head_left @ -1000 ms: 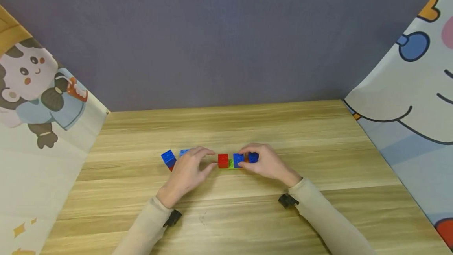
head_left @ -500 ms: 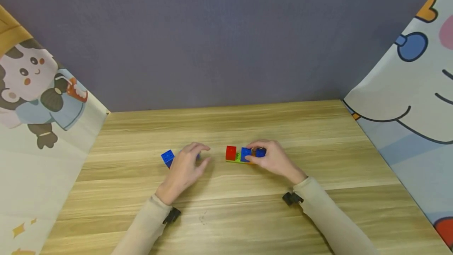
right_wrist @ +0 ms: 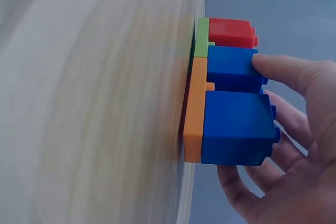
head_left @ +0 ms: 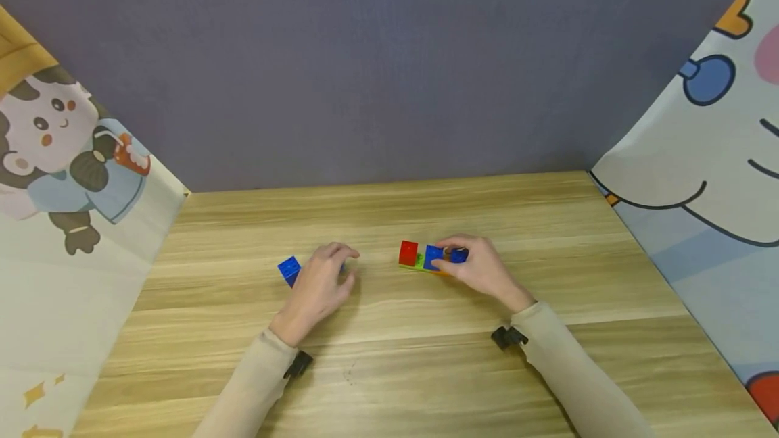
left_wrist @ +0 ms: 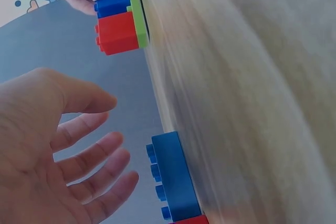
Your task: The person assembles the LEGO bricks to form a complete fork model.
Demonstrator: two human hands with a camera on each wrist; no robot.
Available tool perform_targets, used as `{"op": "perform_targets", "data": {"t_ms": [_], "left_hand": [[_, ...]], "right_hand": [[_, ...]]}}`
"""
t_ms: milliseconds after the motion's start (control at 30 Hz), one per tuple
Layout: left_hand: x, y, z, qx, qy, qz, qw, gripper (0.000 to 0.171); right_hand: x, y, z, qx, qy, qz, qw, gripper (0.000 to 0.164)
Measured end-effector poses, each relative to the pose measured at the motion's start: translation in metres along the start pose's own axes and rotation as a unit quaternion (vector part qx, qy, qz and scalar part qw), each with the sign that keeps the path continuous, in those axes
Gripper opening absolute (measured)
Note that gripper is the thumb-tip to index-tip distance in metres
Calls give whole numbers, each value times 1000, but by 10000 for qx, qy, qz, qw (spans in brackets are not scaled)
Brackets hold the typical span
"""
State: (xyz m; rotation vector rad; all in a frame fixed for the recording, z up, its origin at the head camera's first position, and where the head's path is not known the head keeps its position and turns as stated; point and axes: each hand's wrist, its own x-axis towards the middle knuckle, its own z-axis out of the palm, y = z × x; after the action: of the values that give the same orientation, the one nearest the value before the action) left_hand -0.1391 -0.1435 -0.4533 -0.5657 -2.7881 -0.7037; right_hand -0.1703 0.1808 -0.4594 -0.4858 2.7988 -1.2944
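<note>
A low row of toy building bricks has green (right_wrist: pixel 202 40) and orange (right_wrist: pixel 194 114) thin base bricks. On top stand a red brick (right_wrist: pixel 231 32), a middle blue brick (right_wrist: pixel 231 64) and an end blue brick (right_wrist: pixel 239 127). My right hand (head_left: pixel 483 269) grips this row, thumb against the middle blue brick and fingers around the far side. To the left, my left hand (head_left: pixel 313 293) holds nothing, its fingers spread and gently bent. Near it in the left wrist view is a lighter blue studded brick (left_wrist: pixel 176 179), with a bit of red brick (left_wrist: pixel 191 220) by its end.
Another blue brick (head_left: pixel 289 268) stands on the wooden table (head_left: pixel 389 370) just left of my left hand, which partly covers it. A grey panel (head_left: pixel 389 73) rises behind the table. Printed cartoon panels flank both sides.
My right hand has carried the brick row right and toward the table's back, and the row has turned slightly. My left hand has drawn a little left, away from the red brick.
</note>
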Motion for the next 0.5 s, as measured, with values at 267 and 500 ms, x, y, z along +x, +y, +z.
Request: {"op": "perform_targets", "data": {"t_ms": [267,500], "left_hand": [[3,-3,0,447,-127,-136,9988,37],[5,-7,-3,617,-334,-341,9970,45]], "right_hand": [[2,9,-6,-74,165,202,9996,36],[4,16,-16,-156,298,352,9988,37]]}}
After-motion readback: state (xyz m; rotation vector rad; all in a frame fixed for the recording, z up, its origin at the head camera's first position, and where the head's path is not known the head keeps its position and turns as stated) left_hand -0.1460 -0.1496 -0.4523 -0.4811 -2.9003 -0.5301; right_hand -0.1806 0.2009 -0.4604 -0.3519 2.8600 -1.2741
